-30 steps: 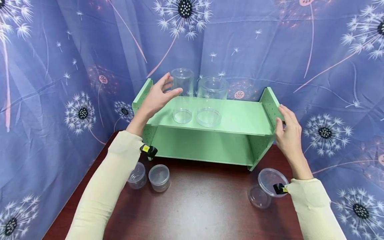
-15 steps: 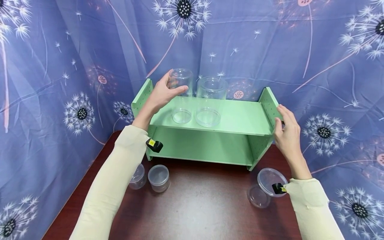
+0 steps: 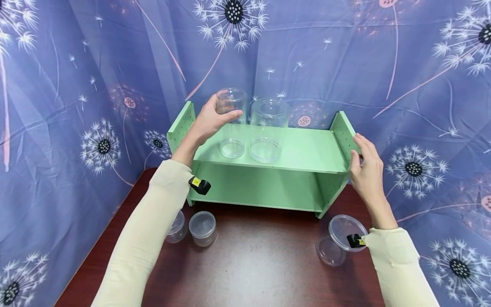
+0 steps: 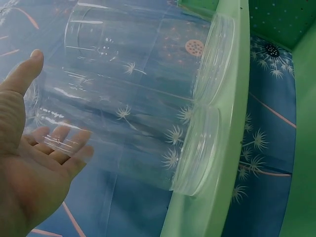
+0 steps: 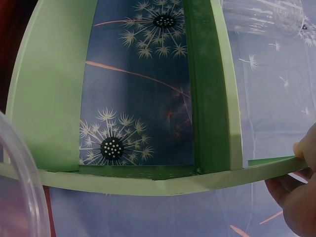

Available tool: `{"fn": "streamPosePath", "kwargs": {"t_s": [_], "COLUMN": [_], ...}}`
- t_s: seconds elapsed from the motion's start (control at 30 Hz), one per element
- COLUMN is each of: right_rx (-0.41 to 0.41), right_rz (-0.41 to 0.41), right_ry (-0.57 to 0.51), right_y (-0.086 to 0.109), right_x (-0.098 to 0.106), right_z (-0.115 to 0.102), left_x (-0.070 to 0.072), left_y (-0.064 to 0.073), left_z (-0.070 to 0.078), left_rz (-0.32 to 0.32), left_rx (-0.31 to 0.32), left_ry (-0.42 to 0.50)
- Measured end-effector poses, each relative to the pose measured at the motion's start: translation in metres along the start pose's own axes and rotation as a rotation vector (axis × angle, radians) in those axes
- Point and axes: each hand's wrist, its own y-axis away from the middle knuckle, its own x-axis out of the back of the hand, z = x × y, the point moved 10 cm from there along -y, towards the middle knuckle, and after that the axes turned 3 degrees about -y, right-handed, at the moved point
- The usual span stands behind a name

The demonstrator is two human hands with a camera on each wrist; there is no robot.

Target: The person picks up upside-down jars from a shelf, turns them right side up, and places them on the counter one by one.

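Since 1 second ago, the left hand (image 3: 209,121) has moved rightward and curls round the narrower clear jar (image 3: 232,134), which stands unmoved on the upper shelf (image 3: 308,149) beside the wider jar (image 3: 269,131). The right hand (image 3: 367,170) still grips the green side panel (image 3: 342,133).

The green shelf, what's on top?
Two clear jars stand on the top board. In the head view, the left hand and wrist hide part of its left end.

Two small clear tubs (image 3: 202,229) stand on a dark reddish-brown table (image 3: 253,264), a blue dandelion-print curtain (image 3: 307,47) hanging behind.
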Motion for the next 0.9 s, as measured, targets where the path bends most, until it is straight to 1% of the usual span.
{"fn": "streamPosePath", "kwargs": {"t_s": [0.2,0.43,0.67,0.9], "right_rx": [-0.003,-0.008,-0.007,0.000], "right_rz": [-0.001,-0.006,-0.026,-0.033], "right_ry": [-0.003,0.002,0.024,0.027], "right_y": [0.000,0.000,-0.001,-0.002], "right_x": [-0.001,0.000,0.000,0.001], "right_z": [0.000,-0.001,-0.003,-0.004], "left_x": [0.005,0.014,0.025,0.033], "left_y": [0.006,0.019,0.035,0.054], "left_z": [0.004,0.007,0.012,0.017], "left_rz": [0.005,0.004,0.008,0.005], "left_rx": [-0.027,-0.020,-0.045,-0.075], "left_ry": [0.022,0.025,0.079,0.167]}}
